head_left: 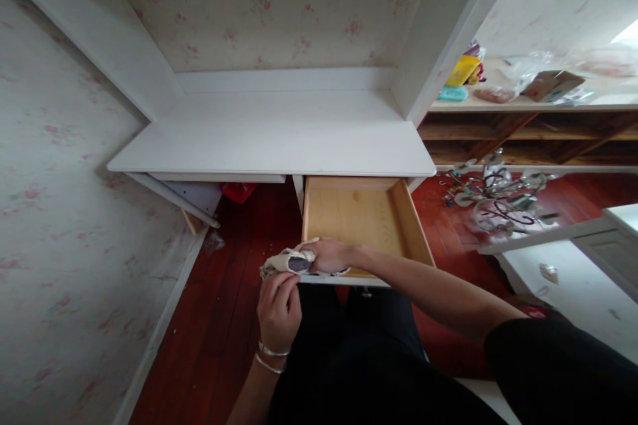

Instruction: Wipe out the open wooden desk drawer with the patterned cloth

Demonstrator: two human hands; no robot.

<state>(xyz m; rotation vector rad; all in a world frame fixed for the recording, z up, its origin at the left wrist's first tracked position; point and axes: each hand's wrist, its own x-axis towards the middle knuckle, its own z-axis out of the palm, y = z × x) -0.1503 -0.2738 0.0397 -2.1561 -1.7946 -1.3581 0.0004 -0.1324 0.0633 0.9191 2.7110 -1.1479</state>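
Observation:
A crumpled cream cloth (277, 263) with a dark grey patch is bunched between my two hands at the front left corner of the pulled-out drawer (349, 212). My left hand (280, 305) pinches the cloth's lower edge, fingers closed. Wrapped over its right side, my right hand (331, 255) is closed on the cloth above the drawer's front. Part of the cloth hangs under the right hand along the drawer front. Bare pale wood shows inside the drawer, which sits below the white desk top (279, 139).
Floral wallpaper (54, 199) rises close on the left. A chandelier (503, 199) lies on the red wooden floor (229, 305) at right, near a white furniture piece (553, 279). Behind it, a low shelf unit (528, 106) carries plastic bags and a cardboard box (553, 85). A red item (238, 192) sits under the desk.

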